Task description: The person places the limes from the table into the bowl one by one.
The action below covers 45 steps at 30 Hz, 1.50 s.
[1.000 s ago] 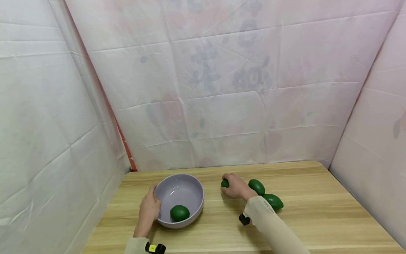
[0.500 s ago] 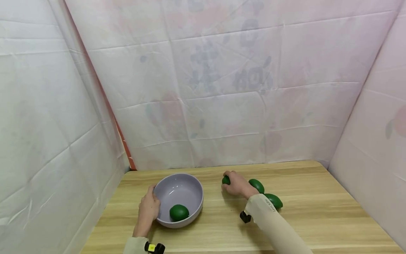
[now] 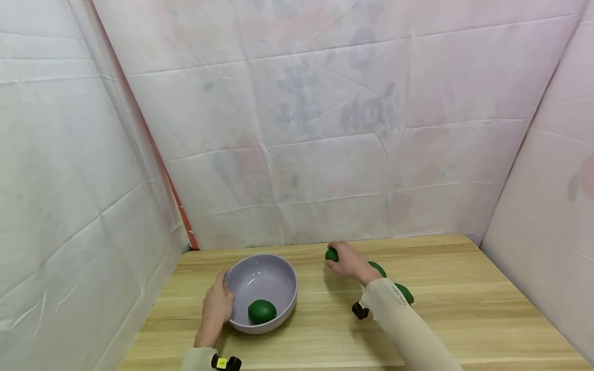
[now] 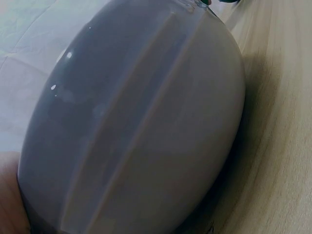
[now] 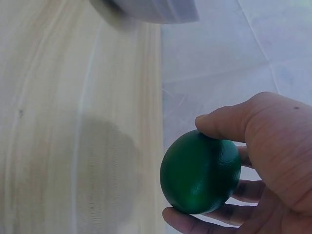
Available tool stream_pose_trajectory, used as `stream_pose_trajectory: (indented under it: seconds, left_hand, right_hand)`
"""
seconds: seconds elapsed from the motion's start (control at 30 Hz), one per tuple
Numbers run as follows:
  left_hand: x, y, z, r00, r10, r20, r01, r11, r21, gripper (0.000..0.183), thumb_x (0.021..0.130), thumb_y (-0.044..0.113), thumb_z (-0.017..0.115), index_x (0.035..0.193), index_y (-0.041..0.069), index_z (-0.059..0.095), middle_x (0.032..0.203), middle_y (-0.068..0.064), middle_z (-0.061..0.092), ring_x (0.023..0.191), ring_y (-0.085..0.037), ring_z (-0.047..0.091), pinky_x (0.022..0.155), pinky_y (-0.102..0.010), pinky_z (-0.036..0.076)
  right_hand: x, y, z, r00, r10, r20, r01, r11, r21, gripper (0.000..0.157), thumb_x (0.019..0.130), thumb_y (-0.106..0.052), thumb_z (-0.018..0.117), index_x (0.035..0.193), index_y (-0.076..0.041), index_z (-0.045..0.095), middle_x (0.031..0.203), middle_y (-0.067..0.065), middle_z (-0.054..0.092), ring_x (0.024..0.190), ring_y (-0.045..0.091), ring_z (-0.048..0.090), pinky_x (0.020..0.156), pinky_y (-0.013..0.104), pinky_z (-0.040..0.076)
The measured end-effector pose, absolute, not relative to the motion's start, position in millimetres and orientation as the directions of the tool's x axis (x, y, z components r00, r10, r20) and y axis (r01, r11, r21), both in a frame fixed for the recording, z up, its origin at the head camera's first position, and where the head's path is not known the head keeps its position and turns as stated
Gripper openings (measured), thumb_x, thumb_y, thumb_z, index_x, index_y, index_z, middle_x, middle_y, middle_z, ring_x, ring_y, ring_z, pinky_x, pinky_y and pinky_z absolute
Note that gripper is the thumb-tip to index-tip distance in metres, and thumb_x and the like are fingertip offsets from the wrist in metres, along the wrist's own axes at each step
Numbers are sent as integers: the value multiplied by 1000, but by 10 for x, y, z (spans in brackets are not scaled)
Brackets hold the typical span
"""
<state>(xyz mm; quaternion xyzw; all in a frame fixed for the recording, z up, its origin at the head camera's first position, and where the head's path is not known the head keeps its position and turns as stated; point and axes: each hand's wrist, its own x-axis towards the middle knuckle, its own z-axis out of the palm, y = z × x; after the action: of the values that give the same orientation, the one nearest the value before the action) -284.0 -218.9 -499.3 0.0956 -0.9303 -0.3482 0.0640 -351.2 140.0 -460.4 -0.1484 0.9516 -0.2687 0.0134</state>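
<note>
My left hand (image 3: 219, 301) grips the left side of a grey-purple bowl (image 3: 260, 273), which stands on the table. One dark green, lime-like fruit (image 3: 262, 312) lies in the bowl near its front. The bowl's wall (image 4: 161, 122) fills much of the left wrist view, part of the hand showing at lower left. To the right of the bowl, my right hand (image 3: 349, 262) holds another green fruit (image 5: 200, 173) between thumb and fingers, raised above the table with a shadow below. Two more green fruits, one behind the wrist (image 3: 378, 269) and one by the sleeve (image 3: 405, 292), are partly hidden.
The wooden table (image 3: 468, 309) runs to a pale printed cloth (image 3: 325, 170) hung behind it. Similar cloth walls stand at left and right. Black wrist cameras are strapped at both cuffs.
My right hand has lifted the green fruit and moved slightly away toward the back of the table. Its forearm now covers more of the two other fruits. The left hand and bowl stay put.
</note>
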Motion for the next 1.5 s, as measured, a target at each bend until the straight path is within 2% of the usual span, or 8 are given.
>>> stream_pose_trajectory:
  seconds: [0.23, 0.5, 0.63, 1.23, 1.5]
  left_hand:
    - [-2833, -2182, -5011, -974, -220, 54, -130, 736, 664, 53, 102, 3, 33, 155, 9, 35, 147, -33, 50, 127, -51, 58, 93, -61, 56]
    - [-2806, -2175, -5039, -972, -226, 70, -124, 739, 662, 53, 102, 3, 35, 154, 8, 35, 146, -33, 51, 127, -51, 58, 95, -62, 54]
    - [-2803, -2175, -5051, -971, -230, 72, -126, 738, 663, 52, 102, 4, 34, 154, 8, 36, 146, -32, 52, 127, -50, 58, 97, -62, 53]
    - [-2813, -2165, -5040, -972, -228, 65, -133, 749, 650, 51, 104, 5, 32, 154, 9, 35, 146, -33, 51, 126, -51, 58, 92, -60, 56]
    - [-2822, -2146, -5034, -967, -243, 74, -137, 746, 651, 49, 104, 6, 31, 153, 8, 37, 145, -32, 53, 127, -50, 58, 97, -63, 53]
  right_hand:
    - [-3517, 1436, -4517, -946, -302, 116, -316, 791, -523, 48, 95, -18, 69, 136, 3, 56, 117, 22, 64, 89, 23, 60, 73, 38, 53]
    - [-3529, 1461, -4449, -941, -298, 158, -335, 774, -538, 46, 95, -17, 68, 134, 4, 56, 112, 22, 64, 84, 22, 57, 66, 32, 50]
    - [-3535, 1478, -4399, -938, -298, 175, -345, 769, -539, 47, 96, -18, 68, 136, 4, 55, 114, 23, 64, 84, 23, 57, 66, 32, 50]
    - [-3567, 1560, -4091, -936, -297, 190, -352, 769, -533, 52, 99, -23, 64, 142, 2, 50, 119, 23, 62, 88, 25, 60, 69, 34, 51]
    - [-3582, 1547, -3925, -922, -303, 240, -385, 765, -517, 52, 98, -23, 65, 141, 2, 51, 120, 23, 63, 89, 27, 60, 71, 36, 52]
